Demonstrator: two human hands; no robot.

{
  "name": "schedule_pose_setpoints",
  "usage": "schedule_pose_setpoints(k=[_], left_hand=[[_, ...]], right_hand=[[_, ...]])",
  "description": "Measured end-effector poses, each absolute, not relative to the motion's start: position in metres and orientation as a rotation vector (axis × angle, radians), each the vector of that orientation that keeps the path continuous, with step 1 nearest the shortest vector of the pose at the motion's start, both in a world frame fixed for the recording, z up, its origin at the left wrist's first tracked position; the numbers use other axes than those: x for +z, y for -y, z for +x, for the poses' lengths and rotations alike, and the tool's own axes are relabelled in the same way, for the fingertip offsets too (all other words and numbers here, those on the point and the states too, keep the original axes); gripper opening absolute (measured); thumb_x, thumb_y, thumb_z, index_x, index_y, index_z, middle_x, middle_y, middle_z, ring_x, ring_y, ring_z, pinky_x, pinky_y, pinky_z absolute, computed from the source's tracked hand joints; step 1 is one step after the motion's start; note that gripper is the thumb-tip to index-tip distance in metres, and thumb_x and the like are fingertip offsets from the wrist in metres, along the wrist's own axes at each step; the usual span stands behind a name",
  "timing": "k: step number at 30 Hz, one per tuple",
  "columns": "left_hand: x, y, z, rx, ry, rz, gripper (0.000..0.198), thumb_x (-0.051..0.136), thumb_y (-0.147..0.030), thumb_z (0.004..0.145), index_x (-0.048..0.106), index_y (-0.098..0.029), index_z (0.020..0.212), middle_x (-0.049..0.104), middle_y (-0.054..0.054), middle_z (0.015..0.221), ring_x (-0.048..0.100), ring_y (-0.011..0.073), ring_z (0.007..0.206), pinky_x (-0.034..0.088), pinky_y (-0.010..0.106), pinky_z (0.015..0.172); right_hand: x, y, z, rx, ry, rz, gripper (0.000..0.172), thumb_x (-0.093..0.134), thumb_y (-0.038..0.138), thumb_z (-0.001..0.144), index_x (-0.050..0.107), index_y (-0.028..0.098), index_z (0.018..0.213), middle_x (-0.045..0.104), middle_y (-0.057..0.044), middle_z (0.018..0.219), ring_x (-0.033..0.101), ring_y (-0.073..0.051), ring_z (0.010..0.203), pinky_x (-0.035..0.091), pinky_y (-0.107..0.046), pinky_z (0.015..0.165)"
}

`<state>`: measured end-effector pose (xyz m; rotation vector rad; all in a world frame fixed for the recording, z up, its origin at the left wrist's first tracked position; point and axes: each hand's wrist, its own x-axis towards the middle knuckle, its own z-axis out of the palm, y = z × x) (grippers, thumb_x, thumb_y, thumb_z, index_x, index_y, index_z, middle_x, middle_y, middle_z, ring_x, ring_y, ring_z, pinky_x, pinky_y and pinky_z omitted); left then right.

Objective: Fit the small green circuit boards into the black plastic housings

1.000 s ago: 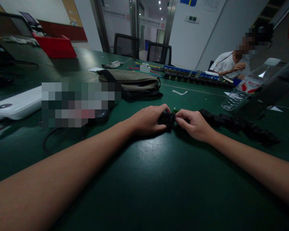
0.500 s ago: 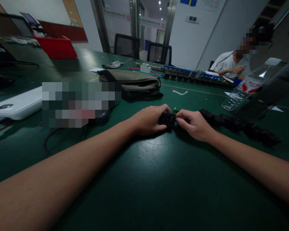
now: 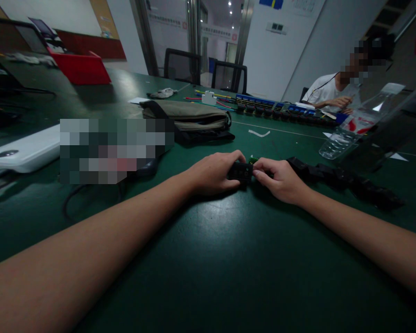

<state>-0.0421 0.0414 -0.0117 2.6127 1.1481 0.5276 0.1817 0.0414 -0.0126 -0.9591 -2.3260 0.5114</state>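
My left hand (image 3: pixel 217 173) is closed around a small black box-like module (image 3: pixel 240 171) with a row of marks or holes on its near face. At the module's right end, my right hand (image 3: pixel 279 178) pinches with thumb and forefinger. A bit of green circuit board (image 3: pixel 253 160) shows just behind those fingertips; most of it is hidden. Whether the board is joined to the module I cannot tell. Both hands rest low over the dark green table (image 3: pixel 225 259). Just right of my right hand lies a row of similar black blocks (image 3: pixel 343 180).
A grey-green bag (image 3: pixel 194 115) lies beyond my hands. To the right stands a clear plastic bottle (image 3: pixel 346 122). Farther back are a long row of blue and black parts (image 3: pixel 273 106) and a seated person (image 3: pixel 336 90). A white case (image 3: pixel 24 148) and a red bin (image 3: pixel 81 68) are at left.
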Motion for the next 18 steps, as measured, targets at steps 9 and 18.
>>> schedule_pose_setpoints(k=[9,18], left_hand=[[-0.0109,-0.0411,-0.0422,0.509,-1.148,2.602,0.046,0.064,-0.036,0.079,0.051,-0.019,0.120,0.068,0.010,0.110,0.065,0.0239,0.094,0.045,0.032,0.078],[-0.0111,-0.0411,-0.0424,0.524,-1.143,2.603,0.046,0.064,-0.037,0.079,0.051,-0.020,0.120,0.068,0.008,0.108,0.065,0.0218,0.090,0.044,0.030,0.076]], right_hand=[[-0.0134,-0.0420,0.1811,0.503,2.319,-0.963,0.017,0.050,0.029,0.088,0.057,0.018,0.077,0.050,0.004,0.059,0.043,-0.011,0.054,0.032,-0.026,0.056],[-0.0128,-0.0419,0.1807,0.523,2.323,-0.957,0.017,0.050,0.029,0.089,0.056,0.018,0.077,0.050,0.004,0.059,0.043,-0.011,0.054,0.031,-0.027,0.057]])
